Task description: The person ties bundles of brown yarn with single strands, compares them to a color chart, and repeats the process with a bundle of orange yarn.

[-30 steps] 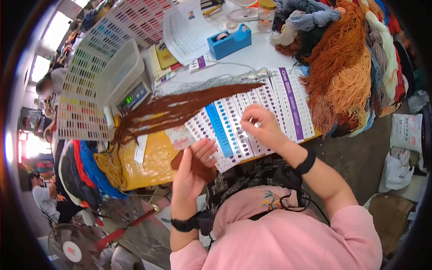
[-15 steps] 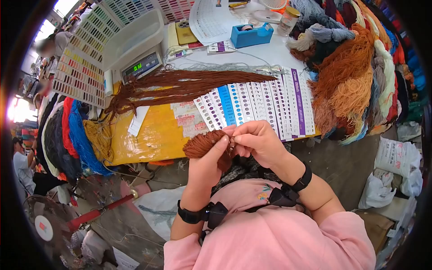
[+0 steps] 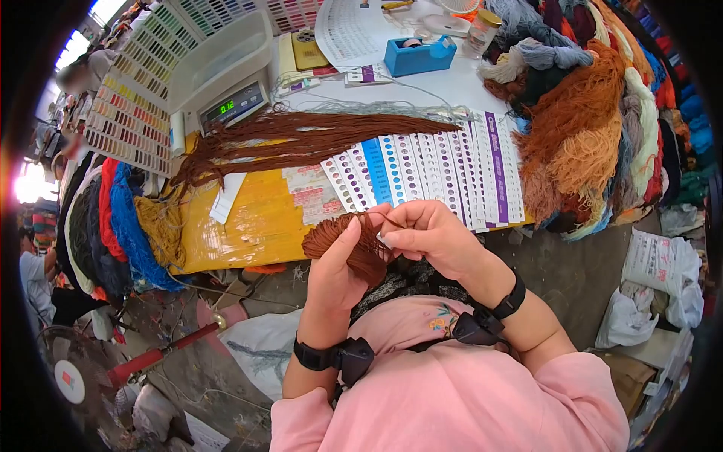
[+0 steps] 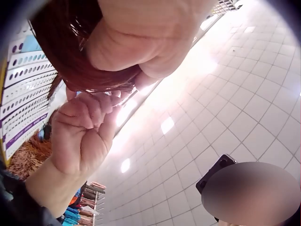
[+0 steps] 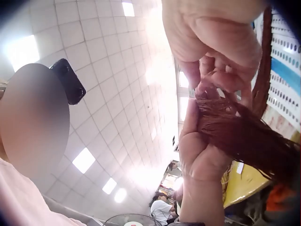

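Observation:
A bundle of reddish-brown yarn (image 3: 331,239) is gripped by the left hand (image 3: 336,275), the thumb lying over it. The right hand (image 3: 444,239) meets it at the bundle's right end, pinching a thin brown strand and a small whitish piece at the fingertips. In the left wrist view the yarn (image 4: 70,56) hangs under the left hand, with the right hand (image 4: 82,132) against its lower edge. The right wrist view has the yarn (image 5: 235,129) fanning out from the left hand (image 5: 202,155), below the right hand (image 5: 216,42). Long brown strands (image 3: 324,134) lie across the table.
Colour cards (image 3: 422,169) lie beyond the hands on the yellow-topped table (image 3: 241,233). A scale (image 3: 235,104) bearing a white tray stands at back left, a blue tape dispenser (image 3: 419,56) at the back. Yarn heaps (image 3: 580,128) cover the right side; a fan (image 3: 71,380) stands lower left.
Since a second ago, the right hand has come from above the cards to the yarn bundle in the left hand. Over the last half second, its fingers have drawn slightly away, showing the strand.

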